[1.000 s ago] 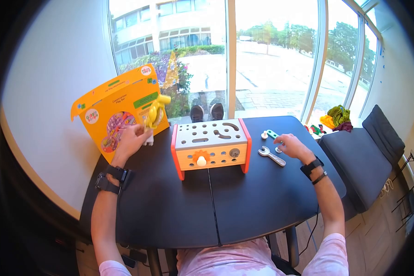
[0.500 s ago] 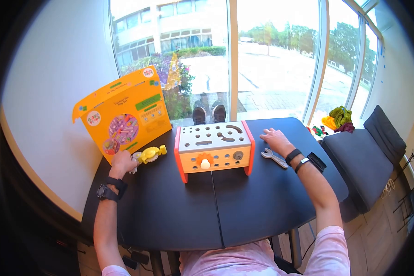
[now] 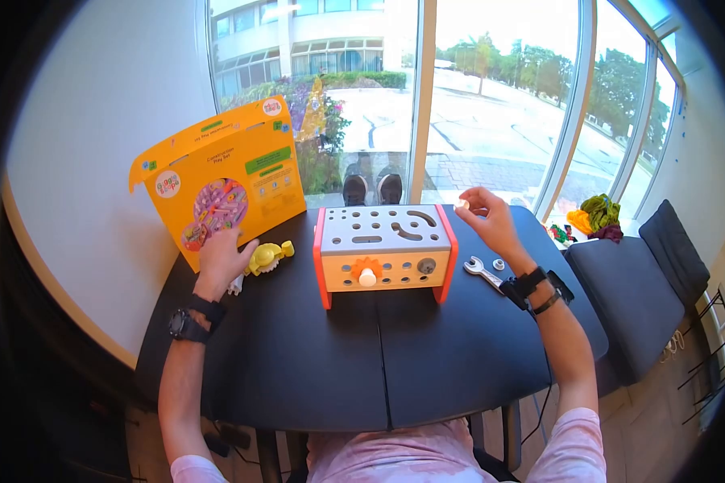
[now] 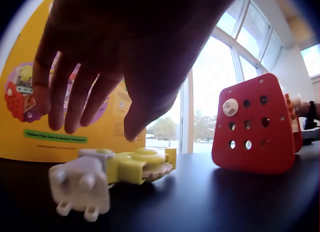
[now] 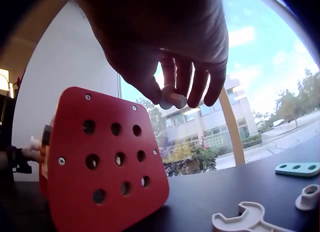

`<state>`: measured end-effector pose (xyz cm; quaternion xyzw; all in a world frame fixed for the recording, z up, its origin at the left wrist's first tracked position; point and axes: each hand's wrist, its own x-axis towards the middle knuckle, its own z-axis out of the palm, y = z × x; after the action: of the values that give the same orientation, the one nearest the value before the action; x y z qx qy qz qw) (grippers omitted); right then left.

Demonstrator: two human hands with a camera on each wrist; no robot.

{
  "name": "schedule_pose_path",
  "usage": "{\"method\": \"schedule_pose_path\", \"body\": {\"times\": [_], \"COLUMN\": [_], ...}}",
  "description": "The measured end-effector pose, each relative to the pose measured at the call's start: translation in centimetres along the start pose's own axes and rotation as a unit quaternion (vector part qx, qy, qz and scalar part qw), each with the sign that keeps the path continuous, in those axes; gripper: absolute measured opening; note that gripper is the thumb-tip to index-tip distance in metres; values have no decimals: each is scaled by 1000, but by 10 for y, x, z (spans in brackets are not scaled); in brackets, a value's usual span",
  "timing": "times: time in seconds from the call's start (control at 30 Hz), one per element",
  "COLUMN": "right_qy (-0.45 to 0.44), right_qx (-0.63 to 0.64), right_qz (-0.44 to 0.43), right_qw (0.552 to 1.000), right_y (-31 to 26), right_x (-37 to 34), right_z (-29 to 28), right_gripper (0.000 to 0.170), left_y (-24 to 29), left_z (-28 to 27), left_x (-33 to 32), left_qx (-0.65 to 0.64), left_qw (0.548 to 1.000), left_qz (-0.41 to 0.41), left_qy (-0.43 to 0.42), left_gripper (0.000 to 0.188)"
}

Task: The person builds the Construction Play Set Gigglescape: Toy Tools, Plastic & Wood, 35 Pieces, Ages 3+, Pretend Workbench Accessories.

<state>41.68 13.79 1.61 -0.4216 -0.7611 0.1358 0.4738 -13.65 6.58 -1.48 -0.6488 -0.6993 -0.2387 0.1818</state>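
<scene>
My right hand point(image 3: 491, 221) is raised to the right of the toy workbench and pinches a white bolt point(image 5: 174, 99) between thumb and fingers. The workbench point(image 3: 362, 277) has a grey slotted top, red side panels, and a front bearing an orange gear. My left hand point(image 3: 225, 262) hovers with fingers spread over a yellow-and-white toy point(image 4: 131, 167) that has a toothed disc and lies on the black table. Below the right hand are a grey toy wrench point(image 3: 485, 275), a white nut point(image 5: 308, 198) and a green strip with holes point(image 5: 298, 169).
A yellow play-set box point(image 3: 254, 193) stands at the table's back left, behind the left hand. Tall windows rise beyond the far edge of the table point(image 3: 314, 362). To the right is a dark chair point(image 3: 628, 282) with colourful cloth near it.
The left hand lowered the yellow-and-white toy from before the box onto the table and let go. The right hand moved from near the green strip, took the white bolt and lifted it.
</scene>
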Motion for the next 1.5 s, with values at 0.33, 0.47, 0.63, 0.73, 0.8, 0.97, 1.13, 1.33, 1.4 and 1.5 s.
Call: {"method": "schedule_pose_path", "body": {"times": [0.33,0.47,0.63,0.73,0.8,0.97,1.13,1.33,1.4,1.5], "right_qy": [-80,-65,-88,-89,-92,-50,-20,10,13,5], "right_qx": [73,70,108,79,45,121,115,80,120,136], "right_qz": [-22,-5,-19,-29,-31,-38,-18,1,4,2], "right_qw": [994,995,990,992,994,991,993,997,993,991], "right_y": [-61,-62,-59,-63,-63,-48,-43,-49,-50,-48], "right_x": [-20,-23,-25,-24,-24,-22,-22,-22,-22,-20], "right_z": [18,19,19,18,18,29,40,41,41,39], "right_gripper": [33,32,32,31,28,32,40,38,35,32], "left_y": [140,146,143,144,145,146,146,146,147,146], "left_z": [-32,-2,9,8,7,10,10,8,7,7], "left_x": [12,20,22,20,20,20,20,19,18,18], "left_qx": [-290,-309,-301,-305,-307,-305,-307,-308,-311,-309], "left_qw": [924,917,916,915,915,917,916,916,915,916], "left_qz": [248,242,250,247,246,241,242,244,242,244], "left_qy": [-20,-68,-94,-91,-94,-94,-89,-85,-86,-84], "left_gripper": [56,55,50,50,50,50,49,49,48,48]}}
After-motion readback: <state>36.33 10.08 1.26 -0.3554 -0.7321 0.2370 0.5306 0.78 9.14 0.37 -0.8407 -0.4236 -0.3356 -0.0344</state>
